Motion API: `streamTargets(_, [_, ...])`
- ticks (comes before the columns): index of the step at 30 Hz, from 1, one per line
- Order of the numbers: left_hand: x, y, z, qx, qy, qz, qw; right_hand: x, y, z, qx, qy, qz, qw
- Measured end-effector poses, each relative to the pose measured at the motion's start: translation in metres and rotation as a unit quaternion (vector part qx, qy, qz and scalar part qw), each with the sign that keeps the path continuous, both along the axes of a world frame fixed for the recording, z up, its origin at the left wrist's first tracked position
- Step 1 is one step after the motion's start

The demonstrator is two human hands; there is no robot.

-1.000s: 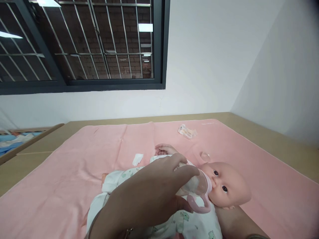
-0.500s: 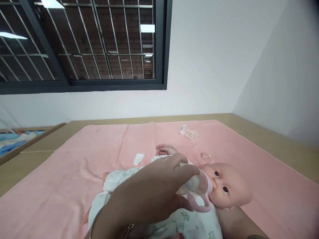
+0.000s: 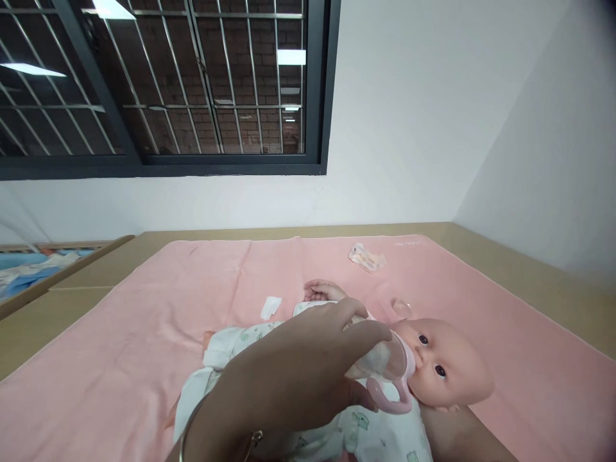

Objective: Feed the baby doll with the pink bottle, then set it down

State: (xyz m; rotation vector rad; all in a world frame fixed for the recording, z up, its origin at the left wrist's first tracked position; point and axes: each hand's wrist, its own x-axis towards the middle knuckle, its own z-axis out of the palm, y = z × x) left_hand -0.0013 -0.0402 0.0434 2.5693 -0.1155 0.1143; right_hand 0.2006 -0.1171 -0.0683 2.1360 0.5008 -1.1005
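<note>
- White walls (image 3: 409,128) meeting in a corner, right.
- Dark-framed barred window (image 3: 163,83) reflecting ceiling lights.
- Pink mat (image 3: 144,321) covering tan table (image 3: 529,269).

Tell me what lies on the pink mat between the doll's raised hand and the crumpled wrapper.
Only bare pink mat separates the doll's raised hand from the crumpled wrapper, as the head view shows.

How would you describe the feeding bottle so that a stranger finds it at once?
On the pink blanket lies a baby doll in white clothes. The bottle is at its mouth, held by the left hand. It alone is clear, with a pink loop handle.
</note>
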Motion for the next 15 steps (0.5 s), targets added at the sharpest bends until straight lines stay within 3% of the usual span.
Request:
streamTargets(3, [0.0,0.0,-0.001,0.016,0.0,0.0,1.0,0.005,0.002,-0.007,-0.143,0.055,0.01,0.988])
streamTargets(6, [0.0,0.0,-0.002,0.022,0.006,-0.001,1.0,0.004,0.003,-0.012,-0.174,0.029,0.031,0.984])
streamTargets(15, [-0.001,0.001,-0.002,0.017,-0.005,-0.001,1.0,-0.008,0.002,0.002,-0.152,0.013,0.055,0.987])
